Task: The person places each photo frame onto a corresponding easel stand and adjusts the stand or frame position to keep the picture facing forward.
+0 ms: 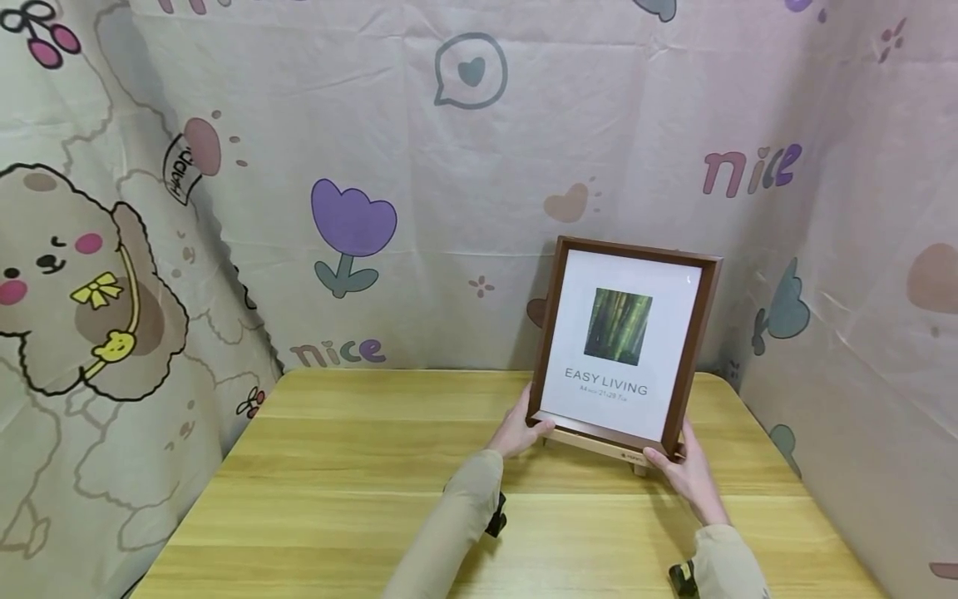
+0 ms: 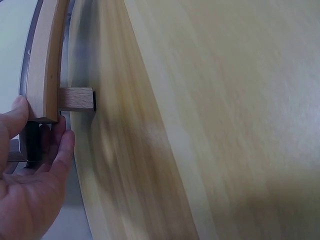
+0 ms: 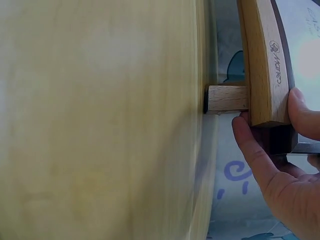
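Observation:
A brown picture frame (image 1: pixel 692 349) with a white "EASY LIVING" sheet and a small green forest picture leans back on a wooden tabletop easel (image 1: pixel 591 447). My left hand (image 1: pixel 518 428) grips the frame's lower left corner, thumb on the front and fingers behind. At the lower right corner my right hand (image 1: pixel 684 470) holds it the same way. In the left wrist view the easel's ledge (image 2: pixel 44 65) lies right beside the thumb, with a short wooden foot (image 2: pixel 77 98) under it. The right wrist view shows the printed ledge (image 3: pixel 262 65) and another foot (image 3: pixel 227 98).
The easel stands toward the back right of a light wooden table (image 1: pixel 359 466). Behind and at both sides hangs a pale curtain (image 1: pixel 464 183) with cartoon prints. Dark straps (image 1: pixel 496 514) sit at both wrists.

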The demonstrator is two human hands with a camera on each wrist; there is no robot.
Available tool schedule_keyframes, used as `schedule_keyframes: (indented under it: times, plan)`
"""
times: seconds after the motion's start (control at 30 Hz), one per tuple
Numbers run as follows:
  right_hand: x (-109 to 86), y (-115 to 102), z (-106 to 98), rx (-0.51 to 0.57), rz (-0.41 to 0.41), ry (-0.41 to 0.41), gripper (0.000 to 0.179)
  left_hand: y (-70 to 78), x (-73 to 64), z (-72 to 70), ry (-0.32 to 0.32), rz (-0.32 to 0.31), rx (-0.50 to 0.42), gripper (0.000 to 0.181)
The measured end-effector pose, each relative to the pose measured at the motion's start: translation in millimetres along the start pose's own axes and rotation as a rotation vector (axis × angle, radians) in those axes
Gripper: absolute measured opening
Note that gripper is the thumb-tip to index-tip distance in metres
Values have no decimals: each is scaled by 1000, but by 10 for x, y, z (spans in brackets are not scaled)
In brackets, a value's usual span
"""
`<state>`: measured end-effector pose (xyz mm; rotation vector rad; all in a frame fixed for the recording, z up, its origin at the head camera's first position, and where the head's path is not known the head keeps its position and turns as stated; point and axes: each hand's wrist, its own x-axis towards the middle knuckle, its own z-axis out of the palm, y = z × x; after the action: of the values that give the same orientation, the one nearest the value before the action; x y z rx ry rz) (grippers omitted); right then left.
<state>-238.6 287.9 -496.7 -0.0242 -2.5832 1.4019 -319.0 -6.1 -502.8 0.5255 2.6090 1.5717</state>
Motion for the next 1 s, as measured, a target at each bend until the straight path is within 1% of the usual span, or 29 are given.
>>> schedule_keyframes:
  times: [0.17, 0.3, 0.5, 0.67, 0.8, 1.0]
  plan:
    - [10, -5, -14, -33, 7, 1, 93, 5, 15, 12, 10, 11, -7, 85]
    - [11, -7, -13, -67, 18, 4, 94, 20, 13, 12, 6, -3, -6, 84]
    - [9, -11, -2, -81, 27, 3, 95, 46, -7, 0, 5, 4, 7, 84]
    - [11, -17, 7, -86, 33, -2, 96, 35, -16, -14, -1, 4, 12, 85]
    - [14, -23, 20, -84, 25, -7, 95, 12, -13, -32, -3, 11, 20, 85]
    - [20, -17, 54, -82, -4, 3, 91, -22, -39, -58, 3, 21, 2, 85]
